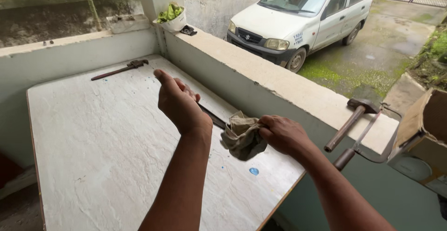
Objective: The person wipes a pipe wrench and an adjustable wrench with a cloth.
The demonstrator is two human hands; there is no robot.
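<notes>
A crumpled khaki rag (pixel 241 138) wraps a dark flat blade (pixel 212 117), held above the table.

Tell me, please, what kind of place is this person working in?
Probably a home balcony or porch used as a small work corner. A white stone table stands against a low parapet wall, a hammer and a pipe wrench lie about, and a white car is parked below.

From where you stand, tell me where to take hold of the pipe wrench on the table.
Grip the pipe wrench around its long rusty handle, near the middle, coming from above. It lies flat and alone on the table, jaw end toward the wall, so the straight shaft is free.
</notes>
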